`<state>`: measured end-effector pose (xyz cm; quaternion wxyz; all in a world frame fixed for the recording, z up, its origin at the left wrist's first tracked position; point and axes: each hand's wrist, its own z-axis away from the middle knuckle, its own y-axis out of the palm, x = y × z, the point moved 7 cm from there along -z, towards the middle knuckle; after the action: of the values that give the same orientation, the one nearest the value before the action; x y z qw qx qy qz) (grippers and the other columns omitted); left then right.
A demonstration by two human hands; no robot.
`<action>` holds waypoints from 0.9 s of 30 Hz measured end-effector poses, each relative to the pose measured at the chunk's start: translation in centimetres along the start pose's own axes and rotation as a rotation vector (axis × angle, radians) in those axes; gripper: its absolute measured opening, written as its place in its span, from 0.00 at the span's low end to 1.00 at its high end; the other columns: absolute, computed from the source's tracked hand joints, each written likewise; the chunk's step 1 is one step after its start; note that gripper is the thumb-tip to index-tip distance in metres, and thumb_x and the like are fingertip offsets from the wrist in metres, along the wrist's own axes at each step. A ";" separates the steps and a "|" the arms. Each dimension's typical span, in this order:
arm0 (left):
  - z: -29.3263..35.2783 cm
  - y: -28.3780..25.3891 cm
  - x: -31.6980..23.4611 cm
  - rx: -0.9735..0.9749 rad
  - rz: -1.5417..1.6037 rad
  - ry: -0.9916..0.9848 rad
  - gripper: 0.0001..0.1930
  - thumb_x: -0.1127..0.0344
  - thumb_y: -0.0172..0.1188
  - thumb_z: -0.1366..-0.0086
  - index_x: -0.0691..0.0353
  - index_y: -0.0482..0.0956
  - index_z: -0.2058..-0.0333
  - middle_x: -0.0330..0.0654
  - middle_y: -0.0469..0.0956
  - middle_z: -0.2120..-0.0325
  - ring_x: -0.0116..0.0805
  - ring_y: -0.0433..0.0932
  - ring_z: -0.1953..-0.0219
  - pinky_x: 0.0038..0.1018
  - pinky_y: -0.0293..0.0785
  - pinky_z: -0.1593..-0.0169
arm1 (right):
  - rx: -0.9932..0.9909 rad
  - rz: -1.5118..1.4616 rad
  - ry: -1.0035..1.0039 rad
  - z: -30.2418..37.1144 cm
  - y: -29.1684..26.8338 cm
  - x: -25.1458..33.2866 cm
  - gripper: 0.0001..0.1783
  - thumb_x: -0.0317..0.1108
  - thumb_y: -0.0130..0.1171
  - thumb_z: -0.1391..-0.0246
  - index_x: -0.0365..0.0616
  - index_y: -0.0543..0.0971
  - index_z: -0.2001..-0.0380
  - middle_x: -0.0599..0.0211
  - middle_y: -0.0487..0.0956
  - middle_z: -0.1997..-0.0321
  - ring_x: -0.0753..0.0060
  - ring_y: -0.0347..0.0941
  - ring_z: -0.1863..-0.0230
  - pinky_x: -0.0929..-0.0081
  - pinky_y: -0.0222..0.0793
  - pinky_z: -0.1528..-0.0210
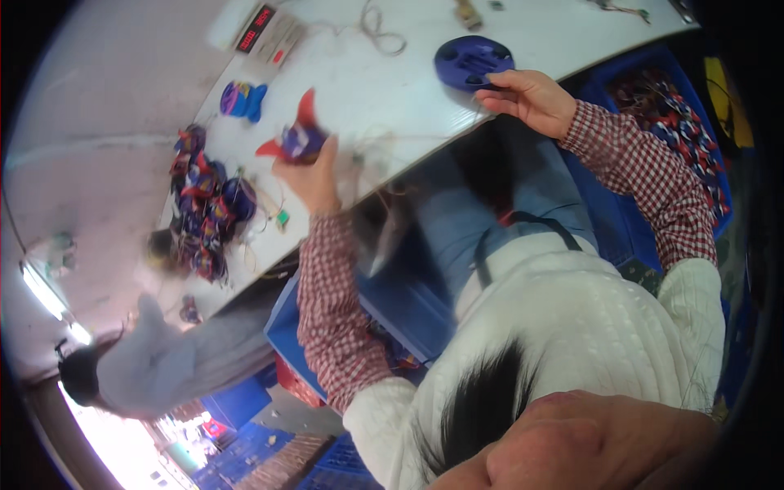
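My left hand (317, 180) is closed around a small blue-purple plastic toy part (302, 144) with red fin-like pieces sticking out, held over the white table; motion blurs it a little. At the table's near edge, to the right, the fingers of my right hand (535, 100) close on the rim of a round dark-blue plastic piece (469, 61) with black round spots and a raised middle. Left of my left hand, a pile of similar blue and red parts (216, 208) with thin wires lies on the table.
A blue and yellow piece (241, 100) lies near a box with a red lit display (269, 34). Loose cable (380, 28) curls at the back. A blue crate (653, 106) of red, white and blue parts stands right. Another person in grey (175, 367) is at left.
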<state>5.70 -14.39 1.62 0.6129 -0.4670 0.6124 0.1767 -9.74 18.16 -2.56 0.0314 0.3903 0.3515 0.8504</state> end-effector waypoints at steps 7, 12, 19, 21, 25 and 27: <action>-1.3 2.1 -0.5 -0.064 -0.091 0.034 0.41 0.61 0.75 0.60 0.80 0.59 0.55 0.56 0.66 0.59 0.43 0.71 0.58 0.30 0.70 0.51 | -0.185 -0.023 -0.073 0.7 1.8 0.5 0.12 0.32 0.57 0.44 0.30 0.73 0.66 0.56 0.80 0.72 0.73 0.78 0.75 0.84 0.78 0.69; -0.8 2.8 -0.1 -0.032 -0.426 -0.050 0.41 0.58 0.73 0.59 0.76 0.60 0.52 0.59 0.63 0.56 0.48 0.66 0.51 0.39 0.64 0.45 | -0.070 0.391 0.126 1.1 1.1 -0.3 0.14 0.36 0.55 0.42 0.33 0.73 0.71 0.58 0.79 0.76 0.76 0.74 0.83 0.87 0.72 0.81; -0.7 -1.1 4.1 0.138 -0.322 0.052 0.41 0.50 0.69 0.52 0.78 0.62 0.51 0.58 0.62 0.55 0.47 0.63 0.51 0.37 0.64 0.46 | 0.143 0.955 -0.275 0.3 1.6 3.8 0.14 0.40 0.57 0.44 0.39 0.74 0.71 0.68 0.72 0.81 0.81 0.66 0.88 0.88 0.64 0.88; 2.0 -3.2 0.4 -0.042 -0.313 0.209 0.36 0.54 0.66 0.47 0.75 0.61 0.49 0.56 0.66 0.57 0.43 0.65 0.52 0.34 0.67 0.51 | -0.082 1.225 -0.633 -1.1 1.5 8.0 0.14 0.40 0.59 0.45 0.38 0.74 0.66 0.64 0.74 0.72 0.78 0.67 0.83 0.86 0.66 0.84; 7.2 2.8 -6.1 0.271 -0.163 0.392 0.25 0.63 0.62 0.43 0.69 0.67 0.51 0.49 0.69 0.59 0.37 0.71 0.61 0.27 0.71 0.59 | -0.197 1.149 -0.892 -3.8 -0.5 11.6 0.13 0.35 0.60 0.49 0.34 0.76 0.69 0.62 0.77 0.74 0.77 0.69 0.82 0.85 0.66 0.80; 9.5 7.1 -8.9 0.471 -0.177 0.476 0.19 0.65 0.61 0.43 0.67 0.71 0.54 0.47 0.71 0.63 0.37 0.73 0.66 0.27 0.72 0.62 | -0.196 1.119 -0.972 -3.1 0.9 11.9 0.12 0.33 0.60 0.50 0.32 0.76 0.69 0.62 0.78 0.75 0.77 0.70 0.81 0.85 0.66 0.79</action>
<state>3.96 -0.20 5.46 0.5570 -0.3920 0.7193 -0.1371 -19.92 19.61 4.30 -0.2194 0.8381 -0.0306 0.4985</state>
